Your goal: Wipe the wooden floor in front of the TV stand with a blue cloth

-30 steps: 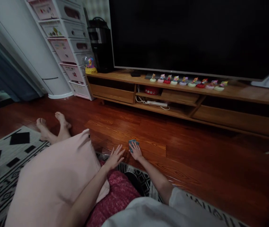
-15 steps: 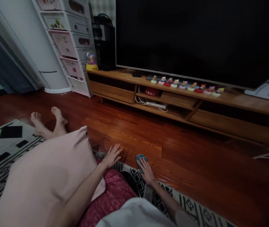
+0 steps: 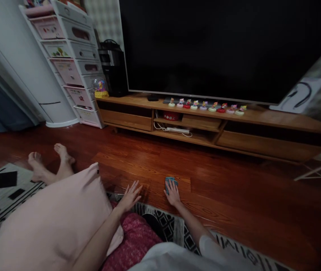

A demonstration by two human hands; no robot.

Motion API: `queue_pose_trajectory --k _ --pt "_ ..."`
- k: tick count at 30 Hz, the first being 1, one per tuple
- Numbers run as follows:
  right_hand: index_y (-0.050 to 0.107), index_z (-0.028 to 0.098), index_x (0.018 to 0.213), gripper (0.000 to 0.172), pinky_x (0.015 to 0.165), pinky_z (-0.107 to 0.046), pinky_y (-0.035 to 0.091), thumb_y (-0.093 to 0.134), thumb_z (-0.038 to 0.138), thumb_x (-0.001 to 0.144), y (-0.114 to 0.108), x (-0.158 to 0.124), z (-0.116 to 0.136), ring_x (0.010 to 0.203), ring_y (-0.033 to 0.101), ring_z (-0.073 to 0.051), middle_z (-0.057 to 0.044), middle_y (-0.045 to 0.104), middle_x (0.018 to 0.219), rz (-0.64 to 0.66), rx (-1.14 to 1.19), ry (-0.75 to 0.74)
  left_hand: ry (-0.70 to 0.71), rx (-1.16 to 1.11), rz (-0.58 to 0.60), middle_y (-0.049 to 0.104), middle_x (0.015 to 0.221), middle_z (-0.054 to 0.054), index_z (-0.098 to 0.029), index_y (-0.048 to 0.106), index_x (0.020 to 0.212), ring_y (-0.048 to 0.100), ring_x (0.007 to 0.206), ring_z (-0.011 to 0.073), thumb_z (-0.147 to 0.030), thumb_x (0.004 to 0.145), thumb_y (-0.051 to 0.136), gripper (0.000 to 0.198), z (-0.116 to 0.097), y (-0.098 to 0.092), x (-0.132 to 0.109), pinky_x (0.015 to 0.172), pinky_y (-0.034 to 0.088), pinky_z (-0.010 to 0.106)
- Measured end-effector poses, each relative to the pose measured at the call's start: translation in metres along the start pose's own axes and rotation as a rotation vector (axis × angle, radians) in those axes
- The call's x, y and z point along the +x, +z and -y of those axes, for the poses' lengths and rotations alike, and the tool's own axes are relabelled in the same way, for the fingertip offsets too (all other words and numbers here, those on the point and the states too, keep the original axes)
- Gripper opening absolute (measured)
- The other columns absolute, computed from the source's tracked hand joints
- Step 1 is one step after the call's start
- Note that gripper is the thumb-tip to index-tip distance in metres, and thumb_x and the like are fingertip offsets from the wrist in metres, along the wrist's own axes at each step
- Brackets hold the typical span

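Observation:
A small teal cloth (image 3: 171, 182) lies bunched on the reddish-brown wooden floor (image 3: 149, 160). My right hand (image 3: 172, 192) presses down over it, with the fingers across the cloth. To the left of it, my left hand (image 3: 130, 197) is open, palm down with spread fingers, at the border between the rug (image 3: 166, 222) and the floor. Nothing is in that hand. A pale pink cushion (image 3: 53, 218) rests beside my left forearm, over the lap of someone whose bare feet (image 3: 63, 152) stick out beyond it.
A long wooden TV stand (image 3: 137, 101) runs ahead, bearing a large dark television (image 3: 205, 49) and a row of small figurines (image 3: 204, 105). A white drawer tower (image 3: 72, 64) stands to the left. White metal legs (image 3: 317, 169) reach the floor at right.
My right hand has pushed the cloth forward, away from the rug's edge and farther onto the floor. The left hand stays spread in about the same place. The camera view has tilted up slightly.

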State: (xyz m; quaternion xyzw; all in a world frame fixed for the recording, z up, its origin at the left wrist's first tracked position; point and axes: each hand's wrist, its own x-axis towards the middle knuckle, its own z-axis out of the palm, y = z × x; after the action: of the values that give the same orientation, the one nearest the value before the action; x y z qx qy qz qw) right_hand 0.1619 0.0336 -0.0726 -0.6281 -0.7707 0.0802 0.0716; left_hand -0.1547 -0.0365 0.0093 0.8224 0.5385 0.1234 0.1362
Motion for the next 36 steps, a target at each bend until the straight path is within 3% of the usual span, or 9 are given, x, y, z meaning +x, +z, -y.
queue_pose_trajectory --k 4,7,10,14,20,23,27,31,36 --pt "0.024 0.035 0.157 0.058 0.121 -0.046 0.022 0.031 0.05 0.101 0.014 -0.068 -0.009 0.152 0.016 -0.021 0.001 0.022 0.165 0.027 0.043 -0.287 0.002 -0.005 -0.017 0.015 0.167 0.006 -0.037 0.026 0.156 0.013 0.152 0.0281 -0.045 0.104 0.038 0.054 0.0 0.004 0.001 0.119 0.018 0.058" --pt "0.02 0.039 0.157 0.057 0.121 -0.045 0.023 0.028 0.052 0.101 0.016 -0.099 -0.034 0.152 0.017 -0.02 0.004 0.021 0.165 0.035 0.061 -0.343 0.01 -0.014 -0.02 0.014 0.167 0.005 -0.038 0.026 0.156 0.013 0.152 0.0278 -0.045 0.104 0.039 0.054 -0.001 0.005 0.0 0.119 0.019 0.057" --pt "0.026 0.039 0.156 0.056 0.121 -0.047 0.024 0.026 0.05 0.101 0.006 -0.086 -0.061 0.152 0.02 -0.021 0.002 0.025 0.164 0.019 0.044 -0.243 0.008 -0.017 -0.004 0.012 0.167 0.005 -0.036 0.026 0.157 0.012 0.152 0.028 -0.044 0.105 0.039 0.054 -0.003 0.002 -0.001 0.119 0.018 0.057" --pt "0.031 0.031 0.156 0.058 0.12 -0.049 0.023 0.023 0.048 0.101 -0.013 -0.021 -0.079 0.151 0.021 -0.023 -0.002 0.027 0.164 -0.026 0.002 0.038 -0.008 -0.008 0.029 0.011 0.168 0.007 -0.033 0.026 0.157 0.011 0.152 0.0288 -0.044 0.105 0.038 0.055 -0.004 -0.001 -0.001 0.12 0.016 0.058" --pt "0.031 0.026 0.156 0.06 0.12 -0.05 0.02 0.026 0.048 0.1 -0.026 0.045 -0.047 0.151 0.019 -0.026 -0.006 0.023 0.165 0.004 -0.002 0.32 -0.023 0.011 0.039 0.012 0.167 0.006 -0.034 0.028 0.156 0.011 0.152 0.0285 -0.047 0.104 0.038 0.055 -0.001 -0.002 0.0 0.12 0.016 0.058" --pt "0.03 0.027 0.156 0.059 0.12 -0.049 0.018 0.028 0.046 0.1 -0.014 0.027 -0.026 0.152 0.016 -0.024 -0.005 0.023 0.165 0.013 0.019 0.146 -0.023 0.01 0.047 0.011 0.168 0.007 -0.033 0.028 0.157 0.01 0.152 0.0282 -0.046 0.105 0.037 0.055 -0.001 -0.001 0.0 0.12 0.016 0.058" --pt "0.028 0.032 0.156 0.058 0.121 -0.047 0.019 0.033 0.045 0.1 0.01 -0.039 -0.013 0.153 0.015 -0.023 -0.001 0.022 0.165 -0.012 0.048 -0.182 -0.01 0.004 0.022 0.012 0.167 0.006 -0.033 0.028 0.156 0.01 0.152 0.0276 -0.046 0.105 0.037 0.054 -0.003 0.002 -0.001 0.12 0.015 0.057" --pt "0.024 0.036 0.157 0.057 0.121 -0.048 0.022 0.032 0.043 0.101 0.024 -0.089 -0.022 0.152 0.017 -0.023 0.001 0.023 0.165 -0.07 0.054 -0.231 -0.005 -0.014 0.007 0.011 0.168 0.005 -0.034 0.027 0.156 0.01 0.152 0.0275 -0.047 0.105 0.037 0.054 -0.004 0.005 -0.002 0.12 0.015 0.056" --pt "0.025 0.033 0.157 0.058 0.121 -0.049 0.019 0.026 0.044 0.1 0.006 -0.037 -0.048 0.153 0.012 -0.024 0.001 0.019 0.166 -0.018 -0.006 0.009 -0.008 -0.019 0.033 0.011 0.168 0.005 -0.034 0.026 0.157 0.01 0.152 0.0278 -0.048 0.105 0.036 0.055 -0.007 0.003 -0.002 0.12 0.015 0.057"
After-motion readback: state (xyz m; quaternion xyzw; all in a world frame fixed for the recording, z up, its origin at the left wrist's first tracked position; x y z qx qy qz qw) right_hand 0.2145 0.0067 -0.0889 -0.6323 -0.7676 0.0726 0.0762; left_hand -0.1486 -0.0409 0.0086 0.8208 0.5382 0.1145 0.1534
